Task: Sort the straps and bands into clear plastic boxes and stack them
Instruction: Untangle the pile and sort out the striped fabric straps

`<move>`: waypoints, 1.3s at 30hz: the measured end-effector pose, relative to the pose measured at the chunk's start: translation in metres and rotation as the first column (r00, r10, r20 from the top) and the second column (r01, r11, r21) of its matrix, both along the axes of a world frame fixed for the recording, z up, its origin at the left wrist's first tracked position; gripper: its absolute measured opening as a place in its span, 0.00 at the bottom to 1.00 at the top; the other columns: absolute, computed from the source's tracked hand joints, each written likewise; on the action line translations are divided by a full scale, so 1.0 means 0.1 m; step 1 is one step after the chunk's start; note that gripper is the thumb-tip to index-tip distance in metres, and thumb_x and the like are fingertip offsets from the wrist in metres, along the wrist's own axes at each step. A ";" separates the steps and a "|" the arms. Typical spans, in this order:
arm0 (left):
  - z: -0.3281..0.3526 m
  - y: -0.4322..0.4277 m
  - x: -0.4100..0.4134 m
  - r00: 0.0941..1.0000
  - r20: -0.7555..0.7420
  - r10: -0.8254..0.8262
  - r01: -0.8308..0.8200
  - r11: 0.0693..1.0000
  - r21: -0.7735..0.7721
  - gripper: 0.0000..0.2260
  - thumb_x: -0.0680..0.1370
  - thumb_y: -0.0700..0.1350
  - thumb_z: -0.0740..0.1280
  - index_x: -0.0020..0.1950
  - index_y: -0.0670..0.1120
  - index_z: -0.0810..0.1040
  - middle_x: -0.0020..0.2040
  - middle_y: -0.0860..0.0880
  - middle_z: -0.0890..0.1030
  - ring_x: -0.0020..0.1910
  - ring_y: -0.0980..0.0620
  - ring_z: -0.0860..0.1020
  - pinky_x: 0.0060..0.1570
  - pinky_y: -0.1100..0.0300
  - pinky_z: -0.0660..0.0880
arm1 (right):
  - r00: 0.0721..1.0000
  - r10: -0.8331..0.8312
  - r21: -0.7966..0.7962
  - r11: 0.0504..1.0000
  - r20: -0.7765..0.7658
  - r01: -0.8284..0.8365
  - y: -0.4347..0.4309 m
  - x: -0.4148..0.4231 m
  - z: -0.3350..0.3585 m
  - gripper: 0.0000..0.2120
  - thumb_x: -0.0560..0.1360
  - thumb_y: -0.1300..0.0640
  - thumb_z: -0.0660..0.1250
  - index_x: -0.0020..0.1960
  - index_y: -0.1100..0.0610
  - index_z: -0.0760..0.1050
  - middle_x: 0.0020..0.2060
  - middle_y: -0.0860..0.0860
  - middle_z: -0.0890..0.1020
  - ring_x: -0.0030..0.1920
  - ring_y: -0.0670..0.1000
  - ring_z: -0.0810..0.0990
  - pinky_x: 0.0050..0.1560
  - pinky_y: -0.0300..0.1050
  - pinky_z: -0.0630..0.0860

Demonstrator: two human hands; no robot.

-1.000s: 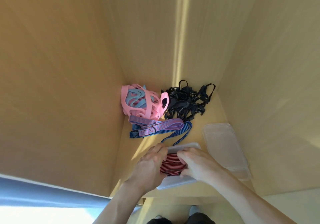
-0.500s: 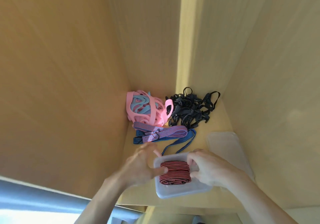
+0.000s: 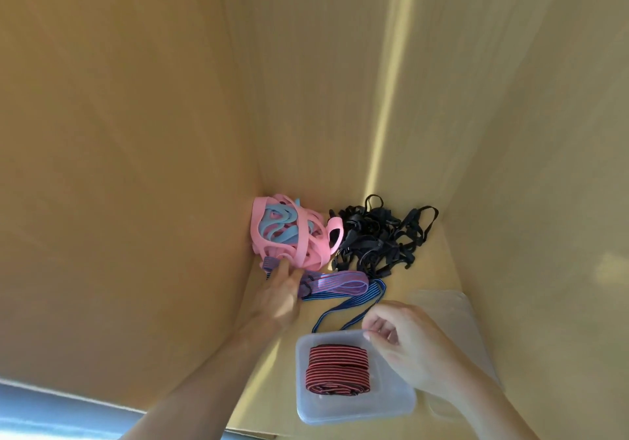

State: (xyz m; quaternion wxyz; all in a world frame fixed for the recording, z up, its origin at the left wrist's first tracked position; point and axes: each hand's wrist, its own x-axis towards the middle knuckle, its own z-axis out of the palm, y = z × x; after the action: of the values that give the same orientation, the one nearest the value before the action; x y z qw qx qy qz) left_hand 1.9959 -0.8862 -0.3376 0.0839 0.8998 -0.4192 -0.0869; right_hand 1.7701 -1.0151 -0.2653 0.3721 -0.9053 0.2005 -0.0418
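the left hand reaches into the back left corner of the shelf, fingers out straight and lying on the purple striped band – not curled round it. the right hand hangs loosely curled, holding nothing, over the far right corner of the clear plastic box, where the red striped band lies coiled. behind sit the pink and blue bands and the black straps – a clear lid lies right of the box.
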 end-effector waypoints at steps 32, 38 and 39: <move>2.35 -0.50 -0.03 0.585 -0.656 -0.477 -0.444 0.489 -0.751 0.10 0.69 0.49 0.75 0.45 0.46 0.79 0.42 0.44 0.81 0.36 0.53 0.80 0.41 0.60 0.78 | 0.893 0.007 0.359 0.914 0.450 -0.188 -0.51 1.17 1.55 0.07 0.76 0.69 0.71 0.46 0.58 0.80 0.47 0.62 0.86 0.47 0.56 0.83 0.58 0.54 0.78; 2.64 -0.61 -0.12 0.634 -0.628 -0.452 -0.386 0.518 -0.763 0.19 0.72 0.54 0.72 0.54 0.41 0.80 0.46 0.44 0.85 0.46 0.45 0.82 0.52 0.49 0.76 | 0.821 -0.039 0.335 0.923 0.570 -0.189 -0.68 1.11 1.92 0.08 0.76 0.68 0.71 0.45 0.56 0.81 0.40 0.52 0.85 0.40 0.46 0.82 0.45 0.35 0.77; 2.65 -0.62 -0.12 0.634 -0.626 -0.455 -0.385 0.517 -0.765 0.19 0.72 0.54 0.72 0.54 0.40 0.80 0.47 0.43 0.85 0.46 0.45 0.82 0.51 0.51 0.77 | 0.809 -0.054 0.335 0.925 0.585 -0.181 -0.70 1.12 1.96 0.08 0.76 0.67 0.71 0.44 0.55 0.81 0.38 0.49 0.85 0.38 0.43 0.82 0.42 0.33 0.76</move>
State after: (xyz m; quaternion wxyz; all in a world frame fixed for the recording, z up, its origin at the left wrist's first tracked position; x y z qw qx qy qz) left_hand 1.9842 -0.9484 -0.0724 0.6828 0.5947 -0.3454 -0.2465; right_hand 1.8824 -1.0855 -0.0698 0.5828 -0.7662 0.0496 -0.2660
